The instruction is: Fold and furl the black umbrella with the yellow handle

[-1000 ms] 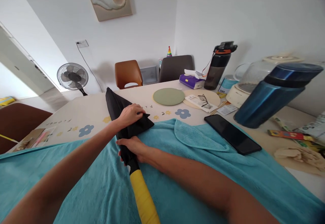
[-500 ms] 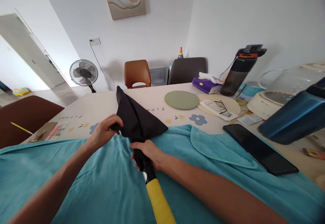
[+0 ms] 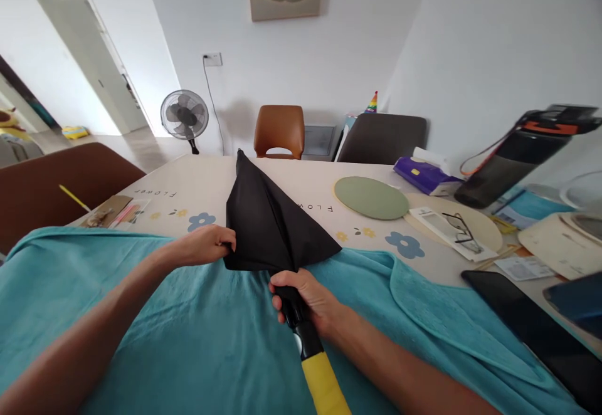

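A black folding umbrella (image 3: 275, 220) lies with its tip pointing away from me, its canopy loose and partly spread. Its shaft end runs into a yellow-wrapped handle (image 3: 324, 382) at the bottom of the view. My right hand (image 3: 301, 296) is wrapped around the black section just below the canopy. At the canopy's left edge, my left hand (image 3: 211, 244) pinches the fabric between closed fingers. Under both arms spreads a teal blanket (image 3: 211, 340), covering the near part of the table.
A black phone (image 3: 527, 333) rests on the right of the blanket. Beyond it are glasses (image 3: 461, 233), a green placemat (image 3: 371, 198), a purple tissue pack (image 3: 423, 173) and a dark bottle (image 3: 512, 158). Papers with pens (image 3: 117, 211) lie at left.
My left hand has pulled the canopy's left fabric outward, so it looks flatter and wider. My right hand keeps its hold. The whole view has turned somewhat to the left.
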`<act>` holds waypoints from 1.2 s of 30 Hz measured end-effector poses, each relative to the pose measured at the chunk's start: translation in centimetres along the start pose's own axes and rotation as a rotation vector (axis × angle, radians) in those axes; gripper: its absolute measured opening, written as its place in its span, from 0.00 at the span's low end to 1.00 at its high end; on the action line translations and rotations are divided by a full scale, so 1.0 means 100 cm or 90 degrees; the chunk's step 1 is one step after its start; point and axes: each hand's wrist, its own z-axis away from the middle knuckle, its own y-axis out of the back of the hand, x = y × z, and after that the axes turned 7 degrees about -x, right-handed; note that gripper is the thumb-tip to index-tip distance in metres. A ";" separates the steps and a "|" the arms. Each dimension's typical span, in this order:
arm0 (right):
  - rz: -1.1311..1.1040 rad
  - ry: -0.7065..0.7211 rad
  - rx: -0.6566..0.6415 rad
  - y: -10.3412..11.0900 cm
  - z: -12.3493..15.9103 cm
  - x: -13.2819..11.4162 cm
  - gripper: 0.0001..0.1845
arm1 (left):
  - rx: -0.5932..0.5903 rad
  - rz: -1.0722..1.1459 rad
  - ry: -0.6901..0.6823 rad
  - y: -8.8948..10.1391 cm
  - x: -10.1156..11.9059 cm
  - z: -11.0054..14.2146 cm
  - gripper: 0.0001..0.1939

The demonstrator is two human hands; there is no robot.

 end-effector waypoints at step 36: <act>-0.064 0.115 0.165 -0.006 -0.002 0.001 0.13 | 0.212 -0.067 0.129 -0.003 0.011 -0.007 0.17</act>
